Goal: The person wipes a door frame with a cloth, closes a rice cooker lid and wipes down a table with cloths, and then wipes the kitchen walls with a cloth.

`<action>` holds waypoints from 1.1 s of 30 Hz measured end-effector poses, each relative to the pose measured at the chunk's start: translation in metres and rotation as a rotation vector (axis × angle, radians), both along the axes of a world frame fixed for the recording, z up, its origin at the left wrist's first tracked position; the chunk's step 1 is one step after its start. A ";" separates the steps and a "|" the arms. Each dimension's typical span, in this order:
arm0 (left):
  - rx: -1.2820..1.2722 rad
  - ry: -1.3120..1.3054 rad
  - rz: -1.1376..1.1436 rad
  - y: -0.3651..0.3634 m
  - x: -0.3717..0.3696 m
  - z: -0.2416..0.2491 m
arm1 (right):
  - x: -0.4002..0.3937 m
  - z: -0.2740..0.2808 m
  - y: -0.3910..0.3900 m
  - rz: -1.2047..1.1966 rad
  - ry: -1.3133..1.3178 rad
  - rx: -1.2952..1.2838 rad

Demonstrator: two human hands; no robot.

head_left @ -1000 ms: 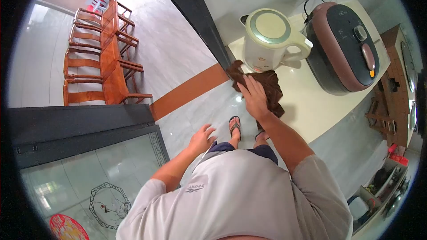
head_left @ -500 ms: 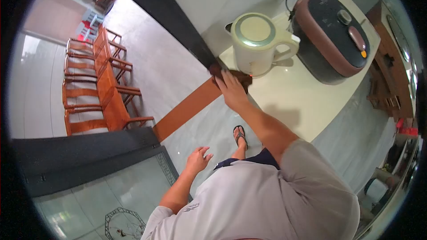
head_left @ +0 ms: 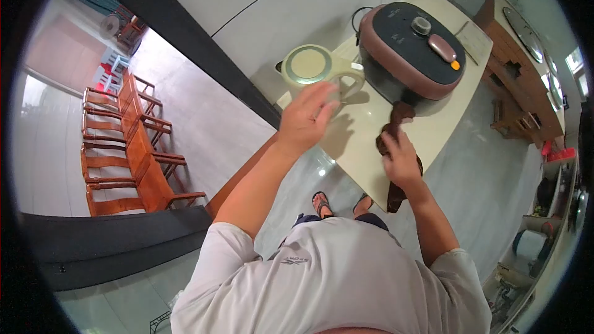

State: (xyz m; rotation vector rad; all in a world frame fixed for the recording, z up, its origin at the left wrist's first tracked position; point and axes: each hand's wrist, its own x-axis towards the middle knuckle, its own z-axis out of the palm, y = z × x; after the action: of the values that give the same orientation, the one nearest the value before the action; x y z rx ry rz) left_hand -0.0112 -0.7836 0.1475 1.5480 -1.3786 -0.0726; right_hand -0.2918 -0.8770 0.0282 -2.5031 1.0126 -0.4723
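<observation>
Nearest the person, the right hand (head_left: 401,159) presses flat on a brown cloth (head_left: 396,125), fingers curled over it, on the cream table (head_left: 359,154); the cloth runs from the table edge up to the base of the rice cooker (head_left: 411,55). Left of the cooker, the left hand (head_left: 307,117), fingers loosely spread and empty, hovers at the kettle (head_left: 312,68) handle

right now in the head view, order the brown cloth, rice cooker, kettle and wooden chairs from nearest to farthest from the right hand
1. brown cloth, under the right hand
2. rice cooker, just beyond on the counter
3. kettle, far-left on the counter
4. wooden chairs, far left across the floor
</observation>
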 end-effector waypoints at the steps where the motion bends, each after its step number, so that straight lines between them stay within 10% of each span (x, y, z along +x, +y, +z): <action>1: 0.001 -0.040 -0.045 -0.003 -0.013 -0.005 | -0.003 -0.010 0.001 0.050 0.207 -0.119; 4: -0.030 -0.195 -0.189 -0.001 -0.054 -0.046 | 0.045 0.015 -0.027 -0.006 -0.218 -0.147; 9: 0.155 -0.225 -0.389 0.056 -0.092 -0.094 | 0.131 0.075 -0.079 -0.125 -0.690 0.500; 11: 0.355 -0.145 -0.347 0.093 -0.091 -0.121 | 0.143 0.104 -0.089 -0.109 -0.717 1.150; 22: 1.050 0.304 0.453 0.313 -0.035 -0.249 | 0.154 0.086 -0.118 -0.112 -0.734 1.335; 33: 1.256 0.751 0.511 0.345 -0.032 -0.295 | 0.155 0.089 -0.115 -0.134 -0.752 1.328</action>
State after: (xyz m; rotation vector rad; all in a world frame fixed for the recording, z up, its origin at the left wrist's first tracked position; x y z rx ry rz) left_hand -0.0435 -0.4387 -0.1471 2.4298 -0.1987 -1.2482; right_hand -0.1363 -0.9922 0.1173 -0.9585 0.7504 -0.4750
